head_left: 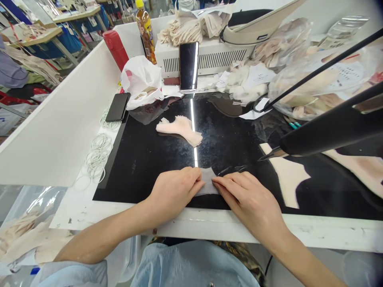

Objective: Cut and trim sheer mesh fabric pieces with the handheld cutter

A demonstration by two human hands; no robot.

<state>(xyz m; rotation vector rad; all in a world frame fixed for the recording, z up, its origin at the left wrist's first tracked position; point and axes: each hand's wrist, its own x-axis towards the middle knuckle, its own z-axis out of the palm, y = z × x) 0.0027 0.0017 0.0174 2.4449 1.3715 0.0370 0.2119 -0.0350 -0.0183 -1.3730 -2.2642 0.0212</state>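
Observation:
A small, thin, greyish-white fabric piece (208, 181) lies near the front edge of the black work surface (140, 167). My left hand (176, 187) pinches it at the left side, fingers and thumb together. At its right edge, my right hand (248, 195) also pinches, thumb against the forefinger. Beyond the hands lies a small stack of beige cut fabric pieces (179, 128). On the right rests another beige cut piece (289, 179), under the pointed metal tip of a thick black arm (317, 133).
White rubber bands (97, 157) and a black phone (117, 107) line the left. A second phone (188, 65) leans upright at the back, beside a white plastic bag (142, 81) and a drink bottle (145, 32). More beige fabric (362, 169) and clear bags (326, 79) occupy the right.

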